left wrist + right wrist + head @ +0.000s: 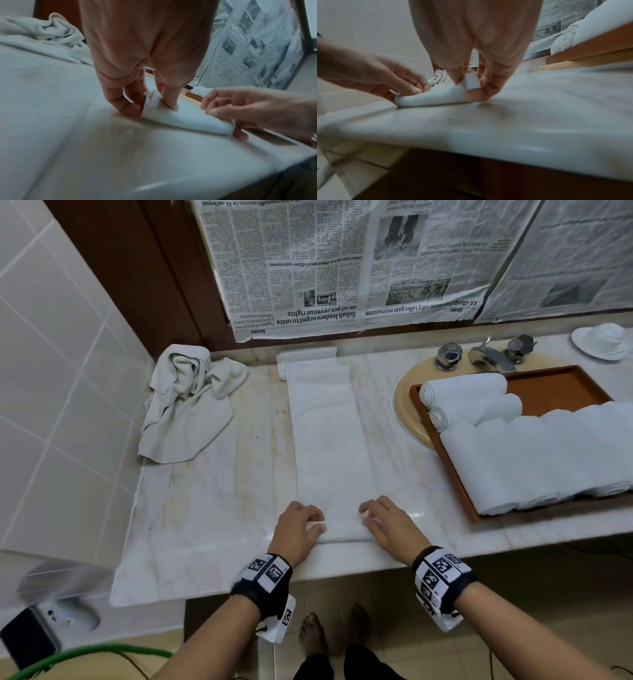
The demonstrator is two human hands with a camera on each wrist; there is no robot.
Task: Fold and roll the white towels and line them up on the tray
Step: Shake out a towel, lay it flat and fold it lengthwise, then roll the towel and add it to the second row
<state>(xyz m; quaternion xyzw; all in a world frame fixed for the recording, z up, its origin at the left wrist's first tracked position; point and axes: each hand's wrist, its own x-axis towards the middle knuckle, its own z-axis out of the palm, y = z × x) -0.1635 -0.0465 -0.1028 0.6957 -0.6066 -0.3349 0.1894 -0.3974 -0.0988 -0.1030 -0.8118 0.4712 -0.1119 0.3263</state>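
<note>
Head view: my left hand (301, 525) and right hand (383, 522) pinch the near end of the folded towel (329, 440) on the counter (205, 508); rolled towels (479, 405) fill the tray (561, 388); newspaper (308, 268) reads "Sabah leaders urged to unite". Left wrist: fingers (130, 100) curl round the towel edge. Right wrist: same grip.

Black wristbands (263, 583) with white square-coded marker tags, bare forearms, bare feet (313, 635).

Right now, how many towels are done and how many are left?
Done: several rolled towels lie lined up in the wooden tray. In hand: the left hand and right hand are rolling up the near end of the folded towel. Left: the crumpled towel near the wall.
</note>
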